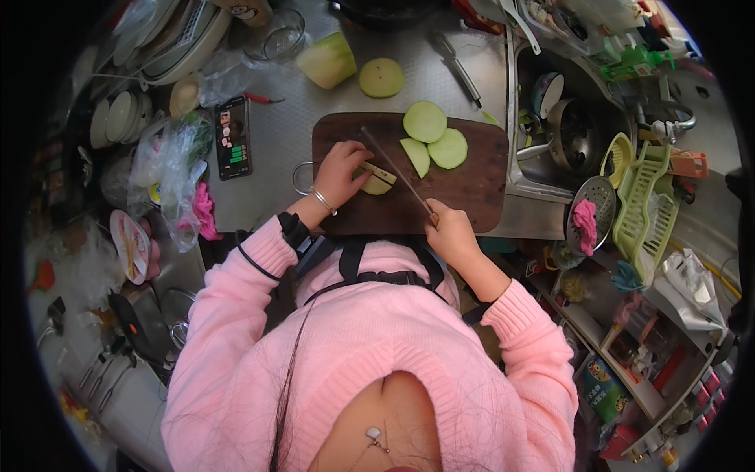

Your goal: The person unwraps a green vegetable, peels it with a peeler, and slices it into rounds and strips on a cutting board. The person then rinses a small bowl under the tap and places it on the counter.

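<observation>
My left hand point(343, 171) presses on a cut piece of pale green vegetable point(377, 180) at the left of a dark wooden cutting board point(483, 200). In my right hand point(453, 233) is the handle of a kitchen knife point(398, 171); its blade slants up and left over the board, just right of the held piece. Round slices point(424, 121) and a part slice point(416, 157) lie together at the board's upper right. Beyond the board, a large uncut chunk point(328, 60) rests beside an end piece point(381, 77) of the same vegetable.
A peeler point(457, 69) lies behind the board. On the right is a sink point(512, 171) holding a pan point(575, 135) and a bowl point(548, 94). To the left are a phone point(233, 138), a red chili point(263, 98), plastic bags point(171, 165) and a glass bowl point(276, 36).
</observation>
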The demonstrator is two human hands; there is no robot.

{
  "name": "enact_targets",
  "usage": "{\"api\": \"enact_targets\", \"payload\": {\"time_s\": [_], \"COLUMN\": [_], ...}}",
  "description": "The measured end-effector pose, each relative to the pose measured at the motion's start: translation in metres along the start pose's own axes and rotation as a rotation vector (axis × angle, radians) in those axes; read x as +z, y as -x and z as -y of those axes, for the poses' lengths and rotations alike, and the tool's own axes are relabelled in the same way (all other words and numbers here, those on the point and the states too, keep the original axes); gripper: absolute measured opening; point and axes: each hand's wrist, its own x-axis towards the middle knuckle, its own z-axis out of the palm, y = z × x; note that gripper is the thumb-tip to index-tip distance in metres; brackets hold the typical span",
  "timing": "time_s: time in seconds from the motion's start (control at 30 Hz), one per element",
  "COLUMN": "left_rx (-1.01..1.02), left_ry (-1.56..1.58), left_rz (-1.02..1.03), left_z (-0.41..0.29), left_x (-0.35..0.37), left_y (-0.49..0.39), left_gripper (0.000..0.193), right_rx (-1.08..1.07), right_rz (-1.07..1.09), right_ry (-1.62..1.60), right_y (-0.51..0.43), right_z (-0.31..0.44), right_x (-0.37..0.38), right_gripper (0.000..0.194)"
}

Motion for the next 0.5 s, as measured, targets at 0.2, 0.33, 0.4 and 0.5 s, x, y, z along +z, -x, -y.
{"api": "enact_targets", "payload": {"time_s": [0.2, 0.33, 0.4, 0.5], "left_rx": [-0.154, -0.164, -0.275, -0.413], "left_ry": [-0.006, -0.161, -0.344, -0.43], "left_rz": [-0.181, -0.375, -0.429, -0.494], "left_z": [0.006, 0.028, 0.046, 0.07], "left_x": [-0.004, -0.032, -0.054, -0.08], "left_y": [-0.004, 0.041, 0.072, 0.112], "left_gripper": [0.024, 0.026, 0.029, 0.036], "right_rx": [0.046, 0.101, 0.129, 0.142], "right_rz": [-0.048, -0.032, -0.027, -0.011], "right_ry": [-0.079, -0.107, -0.125, -0.129], "right_y": [0.002, 0.005, 0.007, 0.007], "right_z": [0.001, 0.001, 0.001, 0.002], "right_x": [-0.006, -0.012, -0.013, -0.014], "right_gripper": [0.015, 0.017, 0.017, 0.017]}}
